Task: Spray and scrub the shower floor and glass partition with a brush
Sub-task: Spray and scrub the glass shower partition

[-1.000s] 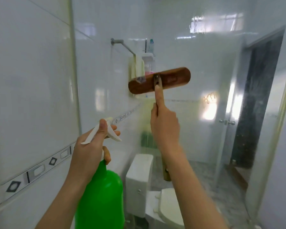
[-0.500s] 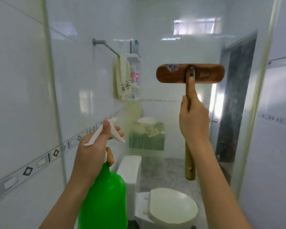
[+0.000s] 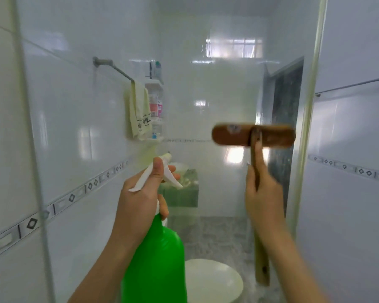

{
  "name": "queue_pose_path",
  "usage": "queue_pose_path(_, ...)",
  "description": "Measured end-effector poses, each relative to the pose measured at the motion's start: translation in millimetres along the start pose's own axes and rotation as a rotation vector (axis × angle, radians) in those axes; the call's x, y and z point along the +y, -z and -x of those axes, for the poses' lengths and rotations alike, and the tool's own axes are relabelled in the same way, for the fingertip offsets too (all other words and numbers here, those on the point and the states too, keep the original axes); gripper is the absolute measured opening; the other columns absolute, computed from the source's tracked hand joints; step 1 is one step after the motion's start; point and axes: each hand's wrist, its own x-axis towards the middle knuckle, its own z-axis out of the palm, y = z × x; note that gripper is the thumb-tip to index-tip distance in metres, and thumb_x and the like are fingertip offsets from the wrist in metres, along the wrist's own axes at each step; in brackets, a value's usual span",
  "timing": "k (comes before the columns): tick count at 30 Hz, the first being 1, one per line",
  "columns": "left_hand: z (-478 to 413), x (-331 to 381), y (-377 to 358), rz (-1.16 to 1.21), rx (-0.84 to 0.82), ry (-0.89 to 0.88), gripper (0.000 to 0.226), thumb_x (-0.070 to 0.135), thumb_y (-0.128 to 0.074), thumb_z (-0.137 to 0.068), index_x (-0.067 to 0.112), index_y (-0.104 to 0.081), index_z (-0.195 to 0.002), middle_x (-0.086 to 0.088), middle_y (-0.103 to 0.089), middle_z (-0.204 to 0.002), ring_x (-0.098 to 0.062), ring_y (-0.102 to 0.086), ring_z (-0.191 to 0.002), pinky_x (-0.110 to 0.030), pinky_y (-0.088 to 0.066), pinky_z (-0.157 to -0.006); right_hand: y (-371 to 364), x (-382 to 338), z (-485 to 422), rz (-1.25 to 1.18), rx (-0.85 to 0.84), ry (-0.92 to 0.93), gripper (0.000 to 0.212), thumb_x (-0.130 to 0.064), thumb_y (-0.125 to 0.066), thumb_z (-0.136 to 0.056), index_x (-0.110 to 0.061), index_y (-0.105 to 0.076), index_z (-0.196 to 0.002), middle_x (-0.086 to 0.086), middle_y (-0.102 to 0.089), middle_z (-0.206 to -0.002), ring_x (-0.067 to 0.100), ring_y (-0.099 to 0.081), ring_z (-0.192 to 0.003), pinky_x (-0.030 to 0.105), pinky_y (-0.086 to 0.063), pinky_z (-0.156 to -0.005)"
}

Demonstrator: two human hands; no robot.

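- Brush (image 3: 253, 138): wooden, head level (blurred), held up at the glass partition (image 3: 217, 88), near its right edge.
- Right hand (image 3: 264, 197): wrapped round the brush handle, forefinger laid along it.
- Left hand (image 3: 140, 200): curled round the neck of the green spray bottle (image 3: 158, 263).

Two hands are in view, the left hand (image 3: 140, 202) and the right hand (image 3: 264, 200). There is one green spray bottle (image 3: 158, 265), one long-handled wooden brush (image 3: 230, 136) and one glass partition (image 3: 206, 95). Two wall rails show, one on the left (image 3: 114, 66) and one on the right (image 3: 354, 85), with one pale towel (image 3: 139, 114). There is also one corner shelf rack (image 3: 154, 84), its bottles too blurred to count, one toilet (image 3: 212, 281), one green container (image 3: 179, 193) and one doorway (image 3: 287, 101).
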Motion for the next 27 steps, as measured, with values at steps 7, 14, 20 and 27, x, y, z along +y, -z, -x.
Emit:
queue_pose_path(7, -10.3, 2.0, -18.6, 0.003, -0.016, -0.009, 0.047, 0.061, -0.041, -0.087, 0.031, -0.074, -0.102, 0.014, -0.078, -0.097, -0.016, -0.047, -0.037, -0.026, -0.041, -0.047, 13.1, -24.1, -66.3, 0.079, 0.064, 0.161, 0.057, -0.023, -0.036, -0.103, -0.038, -0.01, -0.152, 0.003, -0.043, -0.055, 0.012, -0.042, -0.045, 0.029, -0.044, -0.044)
queue_pose_path(14, -17.2, 4.6, -19.8, 0.041, 0.021, 0.005, 0.05, 0.063, -0.042, -0.085, 0.029, -0.076, -0.096, 0.013, -0.079, -0.095, -0.017, -0.047, -0.037, -0.028, -0.04, -0.05, 4.2, 12.5, 8.4, -0.009, -0.01, 0.034, 0.058, -0.023, -0.041, -0.101, -0.052, -0.013, -0.143, 0.001, -0.045, -0.053, 0.011, -0.043, -0.041, 0.031, -0.049, -0.042)
queue_pose_path(20, -27.3, 12.3, -12.8, 0.033, 0.03, -0.008, 0.054, 0.064, -0.043, -0.084, 0.025, -0.077, -0.096, 0.01, -0.079, -0.096, -0.015, -0.045, -0.036, -0.029, -0.039, -0.052, 34.1, -35.1, -110.4, 0.06, 0.142, 0.18, 0.055, -0.021, -0.035, -0.103, -0.037, -0.015, -0.152, 0.015, -0.053, -0.067, 0.021, -0.047, -0.052, 0.026, -0.044, -0.049)
queue_pose_path(27, -39.3, 21.5, -2.7, 0.02, 0.069, -0.037, 0.053, 0.064, -0.042, -0.089, 0.025, -0.077, -0.098, 0.009, -0.079, -0.093, -0.016, -0.046, -0.037, -0.02, -0.041, -0.039, 31.1, -0.9, -46.9, 0.061, 0.046, 0.11, 0.06, -0.022, -0.039, -0.101, -0.047, -0.012, -0.149, 0.012, -0.048, -0.058, 0.023, -0.049, -0.047, 0.031, -0.046, -0.044)
